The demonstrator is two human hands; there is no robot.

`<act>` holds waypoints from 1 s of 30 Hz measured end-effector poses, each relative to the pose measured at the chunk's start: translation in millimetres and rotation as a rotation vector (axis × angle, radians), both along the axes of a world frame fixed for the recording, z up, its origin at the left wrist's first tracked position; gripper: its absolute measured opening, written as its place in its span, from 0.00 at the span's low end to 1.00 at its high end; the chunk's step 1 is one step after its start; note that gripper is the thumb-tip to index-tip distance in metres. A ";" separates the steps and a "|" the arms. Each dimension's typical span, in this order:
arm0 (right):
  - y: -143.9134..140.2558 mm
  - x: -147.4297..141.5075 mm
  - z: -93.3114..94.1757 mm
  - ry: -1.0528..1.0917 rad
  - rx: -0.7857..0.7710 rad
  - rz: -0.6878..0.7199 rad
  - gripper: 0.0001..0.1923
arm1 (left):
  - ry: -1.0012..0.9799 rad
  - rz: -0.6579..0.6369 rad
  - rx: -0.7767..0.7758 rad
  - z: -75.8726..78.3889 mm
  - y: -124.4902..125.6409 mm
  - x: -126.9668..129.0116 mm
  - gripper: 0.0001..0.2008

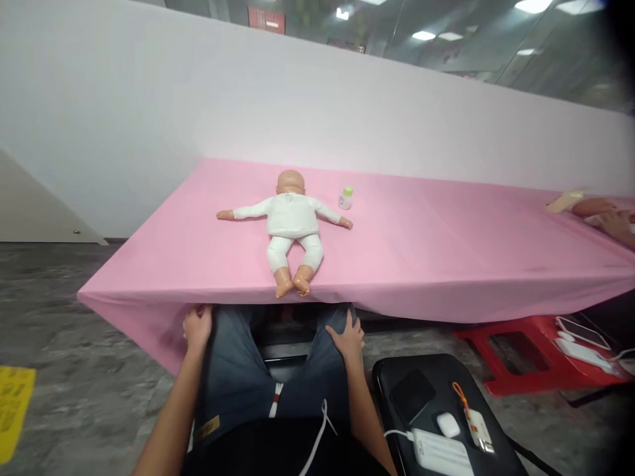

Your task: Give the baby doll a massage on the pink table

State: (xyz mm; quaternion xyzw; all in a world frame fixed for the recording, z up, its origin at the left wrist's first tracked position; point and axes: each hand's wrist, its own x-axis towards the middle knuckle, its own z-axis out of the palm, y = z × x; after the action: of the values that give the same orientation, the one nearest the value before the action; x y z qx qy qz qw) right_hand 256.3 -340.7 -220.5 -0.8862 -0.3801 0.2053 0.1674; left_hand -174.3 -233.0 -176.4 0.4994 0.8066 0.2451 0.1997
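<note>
A baby doll [292, 218] lies on its back on the pink-covered table [436, 231], arms stretched out sideways and feet at the front edge. Its body is white; the head, hands and feet are tan. Beside its arm on the right stands a small clear bottle [345, 198] with a green cap. My left hand [197, 325] is by my left knee, against the hanging cloth below the table edge, its fingers bent and partly hidden. With fingers spread, my right hand [348, 337] rests on my right knee and holds nothing. Neither hand touches the doll.
On my right, a black chair [397, 370] bears a white power bank [441, 453], a white earbud case [448, 425] and a dark flat item. Beyond is a red stool [536, 357] with a phone. Another person's hand [615, 225] is at the table's far right. A white partition [317, 112] stands behind.
</note>
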 end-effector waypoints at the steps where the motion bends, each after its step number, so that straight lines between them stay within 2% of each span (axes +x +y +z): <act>1: 5.2 -2.4 -1.8 -0.017 -0.053 0.022 0.57 | 0.007 0.026 -0.006 -1.2 -6.6 2.6 0.25; 4: 26.6 1.1 -1.3 -0.031 -0.144 0.055 0.63 | 0.097 0.006 -0.030 -10.0 -28.9 15.3 0.36; 6: 37.9 9.1 0.4 -0.018 -0.147 0.061 0.62 | 0.201 -0.050 -0.011 -15.4 -40.8 23.5 0.43; 8: 41.7 16.4 -0.2 -0.021 -0.122 0.058 0.60 | 0.237 -0.077 -0.040 -16.5 -47.5 29.3 0.44; 11: 34.3 21.8 -5.4 -0.091 -0.021 0.055 0.55 | 0.244 -0.031 -0.116 -11.0 -52.5 40.3 0.43; 13: 26.8 22.8 -9.4 -0.172 0.077 0.081 0.46 | 0.279 -0.006 -0.117 -7.5 -57.5 54.4 0.42; 16: 21.9 23.9 -12.5 -0.245 0.167 0.161 0.33 | 0.365 -0.130 -0.044 -9.4 -70.5 79.8 0.35; 20: 28.1 24.5 -12.8 -0.261 0.131 0.190 0.28 | 0.451 -0.237 0.067 -21.1 -84.9 91.0 0.25; 22: 31.3 23.9 -12.5 -0.283 0.112 0.215 0.26 | 0.402 -0.266 0.090 -24.8 -87.1 86.8 0.21; 25: 31.8 21.6 -11.8 -0.286 0.157 0.281 0.22 | 0.199 -0.409 0.061 -25.4 -88.5 86.4 0.18; 27: 30.1 17.9 -11.3 -0.163 0.228 0.297 0.20 | 0.030 -0.501 0.001 -25.5 -89.6 95.6 0.16; 30: 26.6 5.5 -12.1 0.120 0.305 0.331 0.16 | -0.104 -0.547 -0.036 -30.9 -90.4 117.6 0.16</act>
State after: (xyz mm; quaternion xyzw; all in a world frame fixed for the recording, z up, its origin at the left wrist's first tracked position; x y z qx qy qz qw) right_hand 261.8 -314.1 -232.6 -0.7624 -0.5363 0.2224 0.2858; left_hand -56.7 -323.4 -207.3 0.6819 0.6345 0.1932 0.3084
